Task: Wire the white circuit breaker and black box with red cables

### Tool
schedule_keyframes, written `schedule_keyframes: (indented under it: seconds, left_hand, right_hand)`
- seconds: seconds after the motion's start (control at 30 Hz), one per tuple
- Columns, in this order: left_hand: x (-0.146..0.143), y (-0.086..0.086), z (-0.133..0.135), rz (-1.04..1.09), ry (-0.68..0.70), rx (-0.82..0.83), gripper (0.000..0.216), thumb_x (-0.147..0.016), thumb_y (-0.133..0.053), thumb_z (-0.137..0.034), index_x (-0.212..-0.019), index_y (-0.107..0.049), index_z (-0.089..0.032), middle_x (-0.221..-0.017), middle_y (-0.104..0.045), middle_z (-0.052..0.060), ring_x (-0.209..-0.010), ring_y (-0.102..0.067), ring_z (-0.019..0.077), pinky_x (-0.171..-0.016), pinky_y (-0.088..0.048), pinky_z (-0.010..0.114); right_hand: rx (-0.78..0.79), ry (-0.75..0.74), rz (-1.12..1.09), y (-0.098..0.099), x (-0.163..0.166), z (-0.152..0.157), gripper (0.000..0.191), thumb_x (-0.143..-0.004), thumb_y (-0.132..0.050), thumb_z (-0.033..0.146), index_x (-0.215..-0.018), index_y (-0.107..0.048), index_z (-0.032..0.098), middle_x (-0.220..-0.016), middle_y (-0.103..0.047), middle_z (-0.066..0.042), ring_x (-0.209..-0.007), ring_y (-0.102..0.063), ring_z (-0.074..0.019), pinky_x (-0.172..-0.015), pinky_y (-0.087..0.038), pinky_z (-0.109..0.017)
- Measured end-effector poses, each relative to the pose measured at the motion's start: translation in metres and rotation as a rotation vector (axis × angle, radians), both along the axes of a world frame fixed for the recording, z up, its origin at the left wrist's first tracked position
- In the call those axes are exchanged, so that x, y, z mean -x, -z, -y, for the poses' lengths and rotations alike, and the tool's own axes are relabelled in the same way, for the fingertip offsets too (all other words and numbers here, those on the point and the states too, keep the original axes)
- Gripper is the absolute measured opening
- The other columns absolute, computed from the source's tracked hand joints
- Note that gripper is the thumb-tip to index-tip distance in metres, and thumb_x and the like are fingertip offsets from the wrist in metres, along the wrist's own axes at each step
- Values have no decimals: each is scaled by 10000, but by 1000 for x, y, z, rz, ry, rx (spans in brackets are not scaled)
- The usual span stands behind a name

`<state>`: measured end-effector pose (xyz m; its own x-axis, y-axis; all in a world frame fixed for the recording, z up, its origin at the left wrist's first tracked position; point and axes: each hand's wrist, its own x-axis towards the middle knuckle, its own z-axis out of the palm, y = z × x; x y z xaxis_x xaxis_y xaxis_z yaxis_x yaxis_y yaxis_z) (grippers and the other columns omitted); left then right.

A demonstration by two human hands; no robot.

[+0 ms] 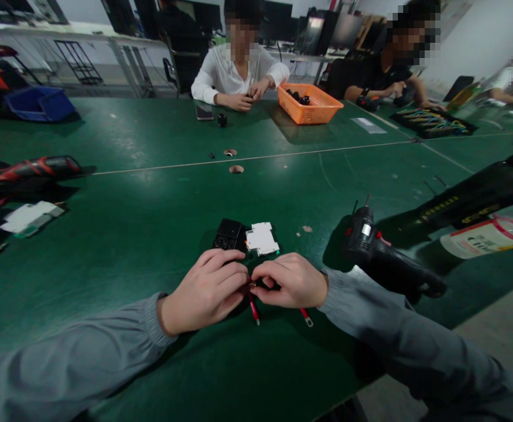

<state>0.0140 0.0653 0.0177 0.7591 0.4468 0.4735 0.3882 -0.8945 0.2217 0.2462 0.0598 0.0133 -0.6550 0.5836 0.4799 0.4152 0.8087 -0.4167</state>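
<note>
My left hand (pixel 206 290) and my right hand (pixel 289 280) meet low over the green table (pixel 151 223), both with fingers pinched together on a small part with red-sleeved wires (pixel 253 309). A second red wire end with a metal lug (pixel 306 317) sticks out under the right hand. Just beyond my fingers lie a black module (pixel 229 234) and a white breaker-like block (pixel 262 238), side by side.
A black electric screwdriver (pixel 382 252) lies right of my hands, a long black tool (pixel 471 196) and a plastic bag (pixel 487 237) further right. A red power tool (pixel 23 173) and white parts (pixel 28 217) lie left. Across the table sit other people, with an orange basket (pixel 311 104) and a blue bin (pixel 39 104).
</note>
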Motion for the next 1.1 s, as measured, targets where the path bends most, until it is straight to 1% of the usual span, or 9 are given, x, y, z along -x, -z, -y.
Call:
schedule_keyframes:
  seconds: [0.2,0.47,0.7,0.93,1.1]
  left_hand:
    - [-1,-3,1,12,-5,-6,127,-906,-557,-157,-995,-648,-165,-1031,-725,51,-1161,-582,247,-944,-416,398]
    - [1,0,0,30,17,-14,119,-913,-562,-141,-1006,-631,-170,-1037,-725,43,-1165,-579,237,-952,-414,398]
    - [0,0,-1,41,10,-13,120,-917,-560,-149,-1010,-627,-182,-1018,-726,42,-1149,-588,228,-942,-424,393]
    - [1,-1,0,16,11,-38,116,-901,-566,-156,-983,-644,-183,-1014,-725,48,-1154,-588,238,-941,-436,400]
    - [1,1,-1,0,14,-25,131,-906,-558,-152,-1003,-642,-177,-1036,-723,54,-1169,-580,245,-954,-429,410]
  right_hand:
    - [11,0,-10,0,0,0,135,-894,-635,296,-946,-601,177,-611,-564,79,-510,-538,-68,-510,-384,-219]
    - [-12,7,-10,1,0,-1,144,-907,-626,323,-924,-597,183,-597,-556,78,-503,-532,-69,-497,-369,-215]
    - [-14,3,-5,0,-1,-1,149,-910,-622,329,-924,-589,185,-597,-560,77,-500,-529,-72,-491,-368,-219]
    - [-11,-4,1,-1,0,0,138,-915,-607,319,-936,-582,185,-609,-570,74,-509,-539,-72,-499,-381,-218]
    - [-8,-3,1,-1,0,0,124,-906,-606,301,-946,-583,185,-609,-573,74,-509,-548,-76,-501,-384,-220]
